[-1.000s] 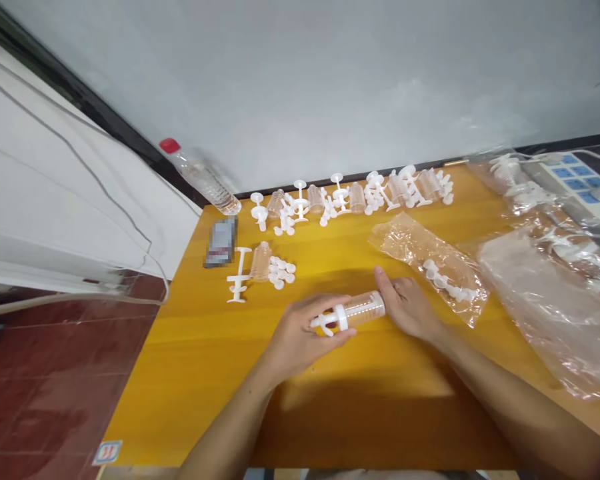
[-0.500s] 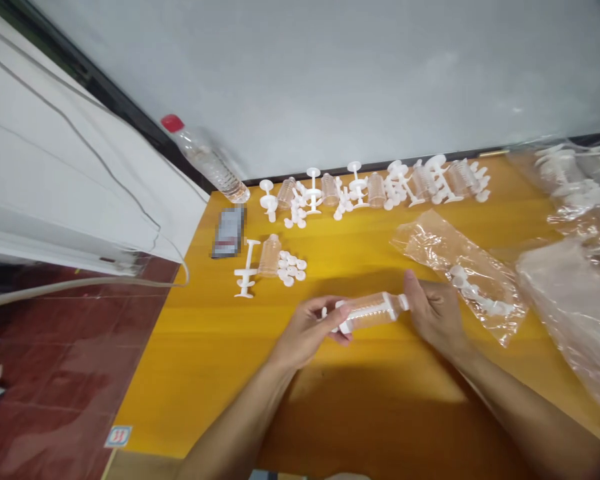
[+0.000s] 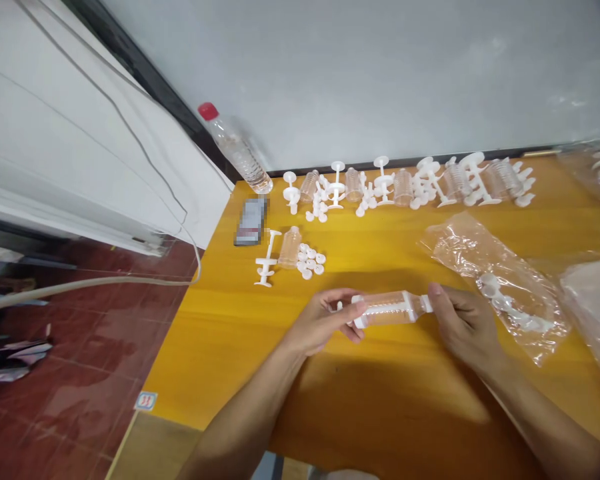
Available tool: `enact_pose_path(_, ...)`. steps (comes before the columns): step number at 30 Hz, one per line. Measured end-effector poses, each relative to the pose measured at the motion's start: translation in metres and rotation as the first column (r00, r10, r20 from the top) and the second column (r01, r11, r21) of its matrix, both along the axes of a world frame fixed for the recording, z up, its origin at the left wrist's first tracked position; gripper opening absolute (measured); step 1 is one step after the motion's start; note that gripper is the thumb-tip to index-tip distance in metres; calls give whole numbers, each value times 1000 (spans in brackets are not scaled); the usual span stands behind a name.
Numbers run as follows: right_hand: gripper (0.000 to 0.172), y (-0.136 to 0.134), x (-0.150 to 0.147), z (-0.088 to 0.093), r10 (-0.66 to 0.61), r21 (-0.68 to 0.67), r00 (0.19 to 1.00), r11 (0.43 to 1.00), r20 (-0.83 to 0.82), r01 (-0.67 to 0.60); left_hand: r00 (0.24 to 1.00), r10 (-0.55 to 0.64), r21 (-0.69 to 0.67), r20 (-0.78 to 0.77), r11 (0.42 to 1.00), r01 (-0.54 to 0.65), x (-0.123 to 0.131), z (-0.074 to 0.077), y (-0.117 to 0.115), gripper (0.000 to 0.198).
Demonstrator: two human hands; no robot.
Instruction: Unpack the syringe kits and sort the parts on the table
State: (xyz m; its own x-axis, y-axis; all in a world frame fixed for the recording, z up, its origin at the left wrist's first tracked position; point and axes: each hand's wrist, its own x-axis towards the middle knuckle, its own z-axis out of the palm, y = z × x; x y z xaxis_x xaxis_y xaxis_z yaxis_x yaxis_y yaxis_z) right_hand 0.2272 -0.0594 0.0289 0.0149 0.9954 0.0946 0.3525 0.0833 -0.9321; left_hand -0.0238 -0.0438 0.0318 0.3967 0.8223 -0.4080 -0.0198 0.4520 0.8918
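Above the table's near half, a clear plastic icing syringe (image 3: pixel 387 309) with a white plunger inside lies nearly level between my hands. My left hand (image 3: pixel 325 320) is closed around its white left end, thumb on top. At the narrow end, my right hand (image 3: pixel 463 323) pinches the white tip, which its fingers partly hide. Beyond my left hand lie a white plunger (image 3: pixel 267 260), a clear barrel (image 3: pixel 291 248) and several small white nozzles (image 3: pixel 310 261). Just past my right hand is a clear plastic bag (image 3: pixel 505 287) with white parts inside.
Along the back edge runs a row of barrels (image 3: pixel 403 187), plungers (image 3: pixel 337 185) and nozzles. A red-capped bottle (image 3: pixel 240 153) and a blurred flat object (image 3: pixel 251 221) occupy the far left. More plastic bags (image 3: pixel 593 287) lie right. A cable (image 3: pixel 130 283) hangs beside the table's left edge.
The head view has turned slightly left, so everything sits farther right in the picture. Both hands keep their hold on the syringe, with little visible change between them.
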Motion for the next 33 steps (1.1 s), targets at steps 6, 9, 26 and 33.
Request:
enact_pose_path(6, 64, 0, 7, -5, 79, -218, 994, 971, -75, -94, 995, 88, 565, -54, 824, -42, -3, 2, 5, 38)
enact_pose_path(9, 65, 1, 6, -1, 30, -359, 996, 932, -84, -59, 993, 87, 612, -75, 790, -23, -5, 3, 6, 36)
enact_pose_path(26, 59, 8, -16, 24, 86, -308, 995, 946, -48, -96, 986, 19, 331, -165, 943, 37, -39, 27, 10, 43)
enact_pose_path(33, 44, 20, -53, 46, 193, -80, 963, 974, -188, -211, 996, 80, 19, -43, 997, -80, -77, 40, 16, 53)
